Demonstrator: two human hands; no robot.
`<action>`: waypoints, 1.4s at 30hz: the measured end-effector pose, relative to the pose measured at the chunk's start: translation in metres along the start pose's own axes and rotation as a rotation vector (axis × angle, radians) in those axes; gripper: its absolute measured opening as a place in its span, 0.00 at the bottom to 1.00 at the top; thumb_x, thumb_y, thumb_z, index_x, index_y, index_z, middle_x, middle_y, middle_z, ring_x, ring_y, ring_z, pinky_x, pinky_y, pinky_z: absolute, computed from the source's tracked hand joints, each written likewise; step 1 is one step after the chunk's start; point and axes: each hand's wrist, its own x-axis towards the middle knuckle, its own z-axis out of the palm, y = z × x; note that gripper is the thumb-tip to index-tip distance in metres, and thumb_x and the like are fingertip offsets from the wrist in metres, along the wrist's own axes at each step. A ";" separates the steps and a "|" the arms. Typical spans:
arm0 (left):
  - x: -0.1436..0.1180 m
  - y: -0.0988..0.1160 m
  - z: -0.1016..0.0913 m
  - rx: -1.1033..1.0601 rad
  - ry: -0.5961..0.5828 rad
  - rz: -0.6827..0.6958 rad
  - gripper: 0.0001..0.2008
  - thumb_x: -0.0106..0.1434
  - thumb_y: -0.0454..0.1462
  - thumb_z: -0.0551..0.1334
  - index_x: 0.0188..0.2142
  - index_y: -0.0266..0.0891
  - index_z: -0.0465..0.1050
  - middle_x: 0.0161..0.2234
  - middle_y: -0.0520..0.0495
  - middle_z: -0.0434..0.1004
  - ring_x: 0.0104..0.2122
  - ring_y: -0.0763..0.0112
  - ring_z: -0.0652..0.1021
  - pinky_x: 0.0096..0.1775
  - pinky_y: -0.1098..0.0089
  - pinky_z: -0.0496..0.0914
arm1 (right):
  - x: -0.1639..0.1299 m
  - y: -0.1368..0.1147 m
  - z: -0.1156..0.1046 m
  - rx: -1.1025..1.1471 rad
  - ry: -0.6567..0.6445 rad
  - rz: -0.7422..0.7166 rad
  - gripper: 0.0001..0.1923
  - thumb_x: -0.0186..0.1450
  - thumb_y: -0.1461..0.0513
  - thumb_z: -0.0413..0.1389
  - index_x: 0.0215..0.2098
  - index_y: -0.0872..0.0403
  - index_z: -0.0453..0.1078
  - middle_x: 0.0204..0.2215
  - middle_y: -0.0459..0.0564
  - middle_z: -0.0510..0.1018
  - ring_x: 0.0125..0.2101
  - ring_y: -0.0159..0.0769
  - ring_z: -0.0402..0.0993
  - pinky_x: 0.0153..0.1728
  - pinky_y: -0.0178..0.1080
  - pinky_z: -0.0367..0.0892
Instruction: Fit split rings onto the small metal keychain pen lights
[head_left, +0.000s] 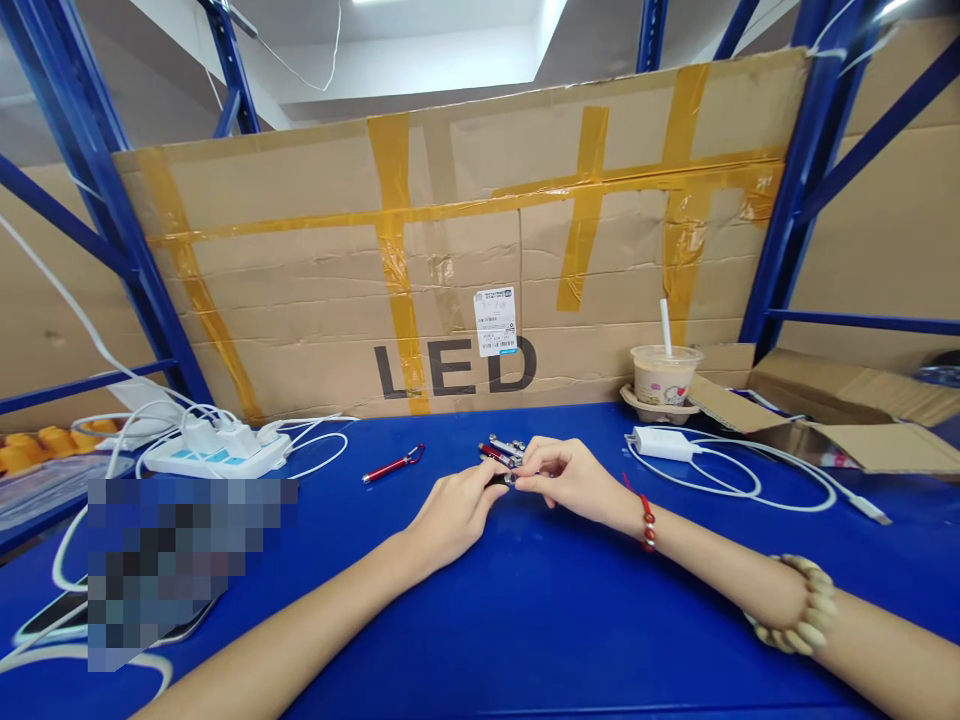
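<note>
My left hand is closed around a small dark cylinder with a silver end, which looks like a mini torch. From the other side, my right hand pinches at the silver end, so the fingertips of both hands almost meet. Just behind the fingers lie a red metal tube and several small silver pieces, partly hidden by the right hand. A slim red tube with a carabiner clip rests apart on the blue table, left of the hands.
A white power strip with plugs and cables sits at left, beside a blurred-out device. On the right are a drink cup with straw, a white charger with its cable, and an opened cardboard box. Cardboard walls the back.
</note>
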 end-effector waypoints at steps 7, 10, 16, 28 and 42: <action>-0.003 -0.002 0.002 0.054 -0.002 0.087 0.06 0.66 0.36 0.46 0.40 0.41 0.59 0.39 0.49 0.73 0.38 0.67 0.74 0.36 0.70 0.66 | -0.004 -0.004 0.007 -0.004 -0.011 0.174 0.19 0.48 0.51 0.60 0.18 0.58 0.63 0.18 0.44 0.66 0.13 0.22 0.60 0.14 0.30 0.53; -0.002 -0.003 0.003 0.121 0.047 0.145 0.05 0.65 0.35 0.48 0.39 0.39 0.60 0.37 0.48 0.73 0.37 0.67 0.74 0.36 0.71 0.66 | -0.005 -0.004 0.007 -0.011 -0.054 0.274 0.19 0.49 0.50 0.58 0.19 0.58 0.61 0.10 0.42 0.63 0.12 0.23 0.57 0.15 0.29 0.51; 0.001 -0.008 0.006 0.218 0.126 0.211 0.06 0.65 0.35 0.49 0.38 0.38 0.62 0.36 0.47 0.73 0.35 0.68 0.74 0.37 0.71 0.67 | -0.004 -0.009 0.006 0.000 -0.081 0.415 0.22 0.48 0.47 0.58 0.20 0.58 0.63 0.11 0.42 0.64 0.14 0.23 0.56 0.16 0.29 0.53; 0.000 -0.008 0.006 0.221 0.182 0.194 0.09 0.64 0.35 0.50 0.44 0.40 0.63 0.42 0.50 0.73 0.39 0.69 0.73 0.41 0.68 0.67 | -0.004 -0.012 0.007 0.104 -0.055 0.445 0.22 0.48 0.47 0.59 0.22 0.58 0.63 0.14 0.41 0.61 0.16 0.22 0.57 0.16 0.27 0.52; 0.003 -0.007 0.006 0.277 0.198 0.048 0.10 0.66 0.37 0.47 0.42 0.41 0.63 0.38 0.49 0.73 0.36 0.70 0.73 0.39 0.69 0.67 | 0.001 0.003 0.007 0.019 0.051 0.228 0.24 0.50 0.49 0.59 0.38 0.58 0.70 0.23 0.46 0.70 0.14 0.21 0.59 0.12 0.27 0.54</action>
